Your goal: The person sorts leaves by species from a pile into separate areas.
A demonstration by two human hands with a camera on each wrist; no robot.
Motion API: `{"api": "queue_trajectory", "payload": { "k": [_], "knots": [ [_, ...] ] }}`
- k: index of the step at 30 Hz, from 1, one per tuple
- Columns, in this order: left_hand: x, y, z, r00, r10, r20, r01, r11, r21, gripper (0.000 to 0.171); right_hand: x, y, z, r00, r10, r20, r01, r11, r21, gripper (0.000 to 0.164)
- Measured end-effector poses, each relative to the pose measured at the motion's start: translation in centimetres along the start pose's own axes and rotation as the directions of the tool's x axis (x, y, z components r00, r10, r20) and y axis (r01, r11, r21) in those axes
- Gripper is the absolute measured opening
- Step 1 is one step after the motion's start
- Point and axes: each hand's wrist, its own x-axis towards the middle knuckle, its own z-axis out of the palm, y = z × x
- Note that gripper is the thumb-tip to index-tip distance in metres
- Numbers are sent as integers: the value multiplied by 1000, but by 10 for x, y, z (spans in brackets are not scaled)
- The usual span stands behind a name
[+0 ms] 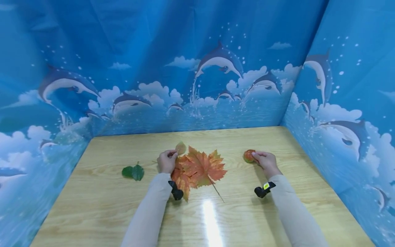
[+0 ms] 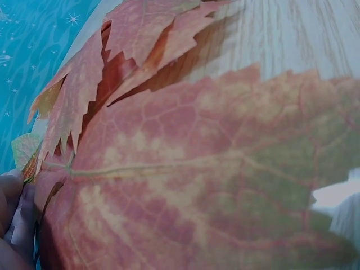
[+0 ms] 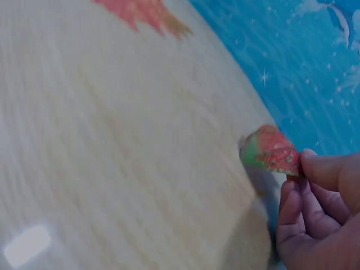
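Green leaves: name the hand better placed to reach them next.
Probably the left hand: nearer the green leaves, though pinching a small leaf. The right hand, holding a reddish leaf, is beyond the orange leaves.

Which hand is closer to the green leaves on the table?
Left. The left hand is right of the green leaves, not touching; the right hand is farther right, beyond the orange leaves.

No text or number can be read (the yellow label (image 1: 266,186) on one black wrist camera (image 1: 261,192) is too small)
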Motion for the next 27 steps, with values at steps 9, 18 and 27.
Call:
{"api": "queue_trajectory", "payload": {
  "k": [9, 18, 27],
  "knots": [
    [2, -1, 0, 1000, -15, -6, 15, 1000, 10, 16, 0, 7, -3, 999, -41, 8, 42, 995, -94, 41],
    [1, -2, 0, 1000, 3, -7, -3, 1000, 26, 15, 5, 12, -1, 999, -24, -23, 22, 995, -99, 39],
    [4, 13, 1, 993, 106, -57, -106, 994, -8, 17, 4, 12, -2, 999, -30, -32, 26, 990, -137, 38]
  ]
}}
